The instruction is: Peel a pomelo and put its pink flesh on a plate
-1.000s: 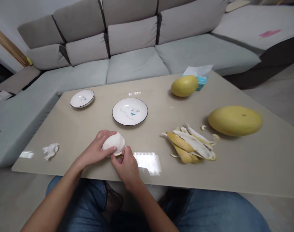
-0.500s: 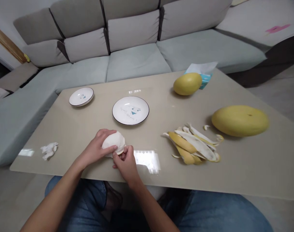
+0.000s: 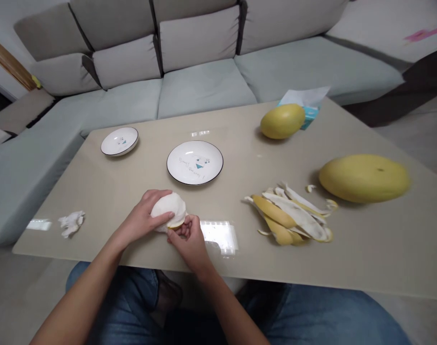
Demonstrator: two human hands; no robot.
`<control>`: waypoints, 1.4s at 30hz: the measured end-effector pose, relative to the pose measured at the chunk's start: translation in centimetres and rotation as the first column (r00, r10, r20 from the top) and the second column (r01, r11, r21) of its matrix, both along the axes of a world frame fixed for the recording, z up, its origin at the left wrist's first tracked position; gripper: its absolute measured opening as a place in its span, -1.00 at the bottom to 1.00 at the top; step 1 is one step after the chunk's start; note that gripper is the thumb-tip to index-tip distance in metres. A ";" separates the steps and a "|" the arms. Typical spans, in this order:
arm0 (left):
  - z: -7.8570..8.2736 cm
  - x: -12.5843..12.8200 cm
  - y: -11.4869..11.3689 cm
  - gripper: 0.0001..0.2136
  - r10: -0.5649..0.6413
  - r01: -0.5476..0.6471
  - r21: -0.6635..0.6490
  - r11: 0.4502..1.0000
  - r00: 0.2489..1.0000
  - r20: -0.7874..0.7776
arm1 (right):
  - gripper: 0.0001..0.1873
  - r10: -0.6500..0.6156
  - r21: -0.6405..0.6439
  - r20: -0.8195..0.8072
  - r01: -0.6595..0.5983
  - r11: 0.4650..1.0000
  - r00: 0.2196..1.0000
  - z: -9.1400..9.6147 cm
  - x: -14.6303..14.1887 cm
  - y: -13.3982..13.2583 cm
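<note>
My left hand (image 3: 143, 216) is wrapped round a white, rounded, mostly peeled fruit (image 3: 172, 206), with the thumb across its near side. A narrow bit of yellow peel (image 3: 174, 226) shows at the fruit's lower right edge. There my right hand (image 3: 191, 241) is closed in a pinch against that peel; the fingertips partly hide what they grip. Both hands hold the fruit just above the table's near edge. To the right lies a pile of peel strips (image 3: 276, 218), yellow outside and white inside.
A white plate (image 3: 182, 165) stands beyond the hands, a white bowl (image 3: 119, 142) farther left. A crumpled tissue (image 3: 72, 223) lies at left. Rightward are a large yellow melon (image 3: 364, 178), a smaller yellow fruit (image 3: 282, 121), a blue tissue pack (image 3: 311, 115) and a peel scrap (image 3: 310, 188).
The camera view has shifted slightly. A little more yellow peel shows at the fruit's lower edge beside my right fingers; both hands keep nearly the same grip.
</note>
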State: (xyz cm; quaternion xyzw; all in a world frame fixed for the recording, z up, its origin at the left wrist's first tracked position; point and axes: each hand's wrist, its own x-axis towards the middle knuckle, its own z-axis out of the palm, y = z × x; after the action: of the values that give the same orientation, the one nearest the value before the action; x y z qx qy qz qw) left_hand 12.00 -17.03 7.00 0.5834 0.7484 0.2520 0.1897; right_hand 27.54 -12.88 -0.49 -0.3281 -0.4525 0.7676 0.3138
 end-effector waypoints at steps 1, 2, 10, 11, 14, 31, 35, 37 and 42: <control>-0.1 -0.1 0.0 -0.54 0.006 -0.006 -0.001 1.000 1.000 0.002 | -0.57 0.017 -0.055 -0.050 -0.020 0.998 0.999 0.1 0.4 0.2; -0.1 -0.3 0.1 -0.54 0.014 -0.014 -0.004 1.000 1.000 0.005 | -0.60 0.037 -0.126 -0.099 -0.050 0.991 0.994 0.2 0.9 0.5; -0.1 -0.5 0.2 -0.54 0.030 -0.030 -0.008 1.000 1.000 0.009 | -0.48 0.126 -0.538 -0.453 -0.383 0.751 0.882 0.4 4.9 2.9; 0.0 -0.5 0.2 -0.54 0.027 -0.027 -0.006 1.000 1.000 0.005 | -0.48 0.127 -0.541 -0.459 -0.389 0.746 0.879 0.4 5.1 3.0; 0.0 -0.4 0.2 -0.54 0.022 -0.022 -0.005 1.000 1.000 -0.005 | -0.49 0.131 -0.538 -0.468 -0.400 0.742 0.874 0.3 5.1 2.9; -0.1 -0.4 0.2 -0.53 0.044 -0.044 -0.008 0.999 0.999 0.003 | -0.52 0.123 -0.543 -0.486 -0.410 0.733 0.865 0.1 4.9 2.9; -0.1 -0.3 0.1 -0.53 0.047 -0.047 -0.003 0.999 0.999 0.008 | -0.55 0.150 -0.509 -0.453 -0.393 0.766 0.879 0.1 5.0 2.7; -0.1 -0.3 0.1 -0.53 0.046 -0.046 0.003 0.999 0.999 0.004 | -0.57 0.177 -0.451 -0.392 -0.356 0.819 0.903 0.0 4.9 2.5; 0.0 -0.1 0.0 -0.55 0.033 -0.033 0.015 0.999 0.999 -0.002 | -0.67 0.147 0.169 -0.018 -0.142 0.975 0.989 -0.1 4.0 1.7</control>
State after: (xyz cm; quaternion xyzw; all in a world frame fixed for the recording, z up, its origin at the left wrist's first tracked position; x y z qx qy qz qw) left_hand 11.88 -17.01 6.96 0.5729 0.7560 0.2603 0.1804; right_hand 31.58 -11.17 -0.54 -0.2551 -0.5333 0.7524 0.2905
